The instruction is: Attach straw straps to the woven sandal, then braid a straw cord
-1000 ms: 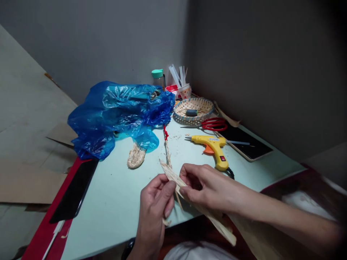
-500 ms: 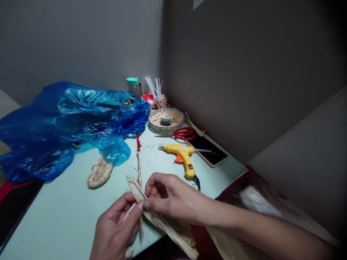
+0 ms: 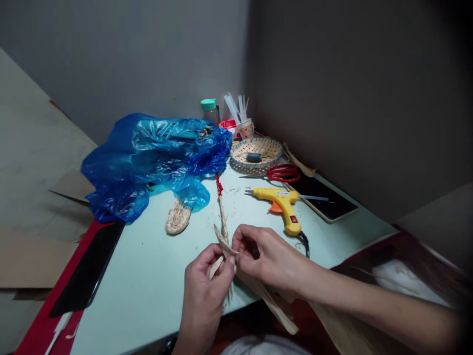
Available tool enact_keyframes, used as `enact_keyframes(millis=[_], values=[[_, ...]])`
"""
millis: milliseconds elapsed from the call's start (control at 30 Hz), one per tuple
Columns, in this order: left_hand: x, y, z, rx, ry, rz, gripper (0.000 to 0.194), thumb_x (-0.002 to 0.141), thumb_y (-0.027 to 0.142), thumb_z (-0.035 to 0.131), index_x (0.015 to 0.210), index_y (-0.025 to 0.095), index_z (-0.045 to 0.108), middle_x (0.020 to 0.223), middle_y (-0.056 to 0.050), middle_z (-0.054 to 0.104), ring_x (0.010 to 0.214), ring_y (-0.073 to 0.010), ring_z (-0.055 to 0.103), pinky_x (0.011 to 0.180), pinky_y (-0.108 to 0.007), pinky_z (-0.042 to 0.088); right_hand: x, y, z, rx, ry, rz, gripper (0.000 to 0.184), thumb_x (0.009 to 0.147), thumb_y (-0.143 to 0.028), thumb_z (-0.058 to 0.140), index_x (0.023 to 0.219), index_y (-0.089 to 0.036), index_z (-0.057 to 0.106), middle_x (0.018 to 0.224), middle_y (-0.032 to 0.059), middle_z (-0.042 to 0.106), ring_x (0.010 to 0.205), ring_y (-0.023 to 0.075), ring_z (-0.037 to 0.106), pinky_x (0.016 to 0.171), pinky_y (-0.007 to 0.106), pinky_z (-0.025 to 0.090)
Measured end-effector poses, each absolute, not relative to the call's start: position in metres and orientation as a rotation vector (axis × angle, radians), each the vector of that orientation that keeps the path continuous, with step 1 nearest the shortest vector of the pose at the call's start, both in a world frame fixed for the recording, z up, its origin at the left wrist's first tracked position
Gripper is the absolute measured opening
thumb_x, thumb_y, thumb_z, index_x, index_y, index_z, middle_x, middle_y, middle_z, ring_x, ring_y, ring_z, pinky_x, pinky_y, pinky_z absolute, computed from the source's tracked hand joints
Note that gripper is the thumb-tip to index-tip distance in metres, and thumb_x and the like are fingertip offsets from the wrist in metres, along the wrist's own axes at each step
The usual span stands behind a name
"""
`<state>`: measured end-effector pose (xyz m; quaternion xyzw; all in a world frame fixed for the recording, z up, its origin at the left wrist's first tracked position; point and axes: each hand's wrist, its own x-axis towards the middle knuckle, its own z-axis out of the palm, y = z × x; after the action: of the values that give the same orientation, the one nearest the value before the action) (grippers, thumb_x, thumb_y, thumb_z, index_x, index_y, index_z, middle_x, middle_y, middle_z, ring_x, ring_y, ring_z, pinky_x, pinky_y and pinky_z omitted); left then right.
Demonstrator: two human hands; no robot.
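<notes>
My left hand and my right hand meet near the table's front edge, both closed on a pale dried husk strip. One end of the strip stands up between the fingers; its long tail hangs down right below my right hand. A second pale strand pokes out of my left hand. Directly behind the fingers lies a thin braid of the same husk, its far end tied with red yarn. Its loose near ends show under my hands. How the strip meets the braid is hidden by the fingers.
A yellow glue gun, red-handled scissors and a dark phone lie to the right. Behind are a woven basket and a cup of glue sticks. A blue plastic bag and a coiled braided piece sit left.
The view has swung left, so the table and things appear further right. The strip's upper end looks narrower and more folded between my fingers. Both hands keep their grip.
</notes>
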<state>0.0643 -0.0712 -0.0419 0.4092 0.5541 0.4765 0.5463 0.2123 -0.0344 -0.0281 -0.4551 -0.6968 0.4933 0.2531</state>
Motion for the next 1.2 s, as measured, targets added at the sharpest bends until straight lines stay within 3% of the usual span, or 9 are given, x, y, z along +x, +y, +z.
enact_keyframes(millis=[267, 367, 533, 833, 1067, 1200], values=[[0.064, -0.075, -0.042, 0.933, 1.330, 1.147, 0.010, 0.072, 0.023, 0.071, 0.080, 0.017, 0.070, 0.058, 0.001, 0.057, 0.072, -0.0178, 0.058, 0.064, -0.021, 0.046, 0.216, -0.039, -0.023, -1.193, -2.084, 1.096, 0.003, 0.085, -0.021, 0.052, 0.085, -0.020, 0.054, 0.065, -0.0043, 0.056, 0.057, 0.0105, 0.048, 0.052, 0.021, 0.032], [0.064, -0.076, -0.043, 0.925, 1.316, 1.146, 0.013, 0.073, 0.025, 0.071, 0.083, 0.017, 0.070, 0.072, -0.003, 0.066, 0.074, -0.0177, 0.058, 0.058, -0.021, 0.043, 0.216, -0.041, -0.020, -1.231, -2.168, 0.976, 0.007, 0.089, -0.024, 0.049, 0.085, -0.020, 0.054, 0.066, -0.0030, 0.056, 0.058, 0.0114, 0.047, 0.053, 0.023, 0.030], [0.065, -0.076, -0.045, 1.005, 1.315, 1.147, 0.010, 0.075, 0.024, 0.068, 0.082, 0.017, 0.070, 0.079, -0.004, 0.067, 0.078, -0.0184, 0.059, 0.069, -0.024, 0.047, 0.212, -0.042, -0.024, -1.260, -2.213, 0.861, 0.011, 0.088, -0.021, 0.050, 0.078, -0.020, 0.048, 0.066, -0.0028, 0.053, 0.057, 0.0110, 0.042, 0.053, 0.025, 0.027], [0.065, -0.076, -0.044, 0.982, 1.310, 1.169, 0.014, 0.074, 0.030, 0.070, 0.080, 0.017, 0.069, 0.078, -0.003, 0.069, 0.075, -0.0192, 0.060, 0.068, -0.024, 0.048, 0.210, -0.051, -0.034, -1.138, -2.047, 0.944, 0.011, 0.090, -0.021, 0.049, 0.080, -0.020, 0.046, 0.069, -0.0038, 0.051, 0.060, 0.0110, 0.043, 0.057, 0.023, 0.031], [0.060, -0.073, -0.050, 1.006, 1.341, 1.218, 0.023, 0.067, 0.039, 0.075, 0.074, 0.018, 0.067, 0.067, -0.001, 0.066, 0.062, -0.0182, 0.056, 0.060, -0.025, 0.048, 0.203, -0.061, -0.001, -1.066, -1.921, 1.125, 0.017, 0.071, -0.008, 0.056, 0.075, -0.021, 0.044, 0.061, -0.0066, 0.045, 0.054, 0.0087, 0.043, 0.051, 0.019, 0.033], [0.061, -0.071, -0.053, 0.983, 1.305, 1.230, 0.030, 0.065, 0.046, 0.078, 0.068, 0.018, 0.065, 0.064, -0.002, 0.062, 0.063, -0.0173, 0.055, 0.053, -0.022, 0.042, 0.238, -0.065, 0.034, -0.984, -1.680, 1.316, 0.010, 0.083, -0.025, 0.059, 0.078, -0.020, 0.052, 0.073, -0.0002, 0.055, 0.067, 0.0142, 0.055, 0.057, 0.021, 0.044]])
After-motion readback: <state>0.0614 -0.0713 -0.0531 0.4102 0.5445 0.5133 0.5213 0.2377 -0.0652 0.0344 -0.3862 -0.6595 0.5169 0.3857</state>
